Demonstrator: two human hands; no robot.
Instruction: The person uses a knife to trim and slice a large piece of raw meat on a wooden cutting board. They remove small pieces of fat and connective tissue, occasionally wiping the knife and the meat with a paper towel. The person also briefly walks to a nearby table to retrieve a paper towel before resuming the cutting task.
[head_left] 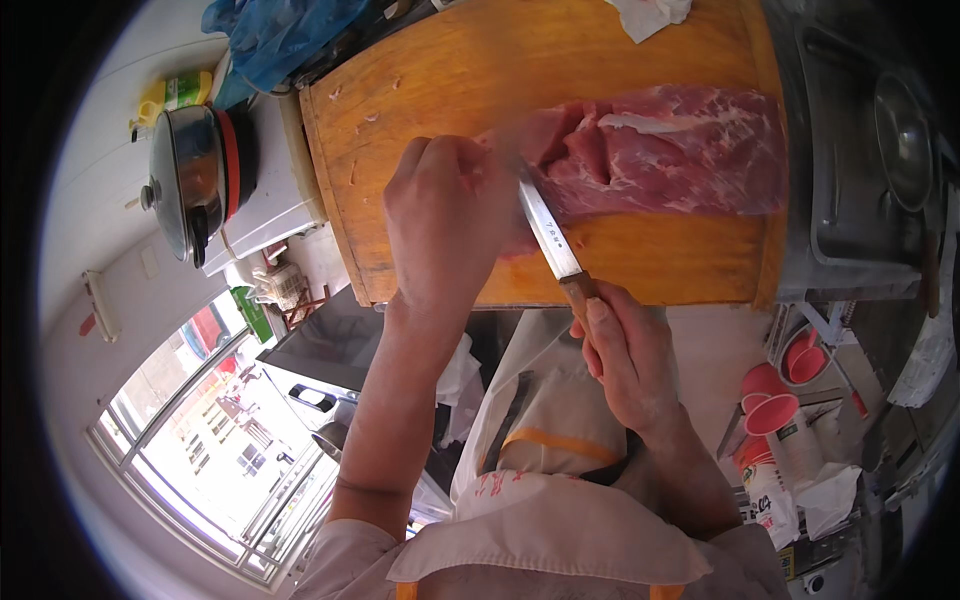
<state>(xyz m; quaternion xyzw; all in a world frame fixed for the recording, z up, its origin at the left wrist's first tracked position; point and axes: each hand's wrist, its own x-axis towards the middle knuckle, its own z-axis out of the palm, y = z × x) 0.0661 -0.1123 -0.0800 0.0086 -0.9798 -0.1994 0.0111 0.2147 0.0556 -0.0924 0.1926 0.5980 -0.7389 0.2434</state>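
A long slab of raw red meat (690,150) with pale fat streaks lies across the wooden cutting board (420,80). Deep cuts open its surface left of the middle. My right hand (625,350) is closed around the brown handle of a knife (545,225). The knife's blade slants up and left, and its tip is against the left part of the meat, where a blur hides the exact contact. My left hand (435,215) is bent over the meat's left end with curled fingers gripping it; the hand covers much of that end.
Small meat scraps lie on the board's left side, and a crumpled white cloth or paper (650,15) at its far edge. A lidded pot (185,175) and a blue plastic bag (275,45) are on the left. At right are a metal sink (850,245) and a metal bowl (903,140).
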